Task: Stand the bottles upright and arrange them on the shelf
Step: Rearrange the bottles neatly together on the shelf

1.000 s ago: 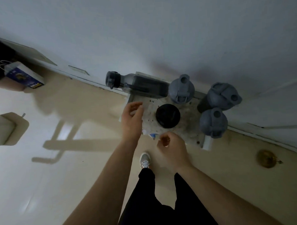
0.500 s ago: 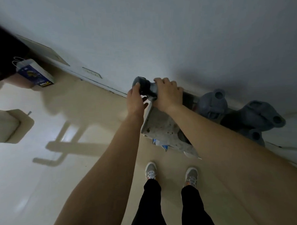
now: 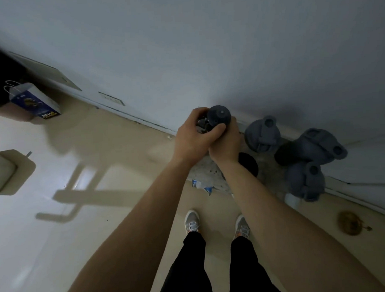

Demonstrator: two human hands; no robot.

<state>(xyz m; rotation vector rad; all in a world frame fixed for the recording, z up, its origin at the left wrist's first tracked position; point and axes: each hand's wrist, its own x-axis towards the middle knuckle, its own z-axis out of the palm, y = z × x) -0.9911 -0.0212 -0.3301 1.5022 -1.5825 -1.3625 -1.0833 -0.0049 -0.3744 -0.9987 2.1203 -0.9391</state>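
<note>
Now I see both hands wrapped around one dark-capped bottle (image 3: pixel 219 115) at the left end of the low shelf (image 3: pixel 206 172), close against the white wall (image 3: pixel 205 47). My left hand (image 3: pixel 192 138) curls its grip around the near left side of the bottle's neck, fingers closed on it; my right hand (image 3: pixel 227 142) closes on it from the right and below, thumb pressed just under the cap. The cap faces up toward the camera, so the bottle looks about upright, though the hands hide its body and I cannot tell whether its base touches the shelf.

To the right stand three grey-lidded bottles: one by the wall (image 3: pixel 263 133), one further right that leans (image 3: pixel 316 147), and one nearer me (image 3: pixel 305 181). A black round lid (image 3: pixel 250 163) shows just beside my right wrist. On the floor (image 3: pixel 100 149) lie a blue-and-white paper bag (image 3: pixel 35 101) far left and a brown stain (image 3: pixel 350 223) at right. My two shoes (image 3: pixel 192 220) point at the shelf.
</note>
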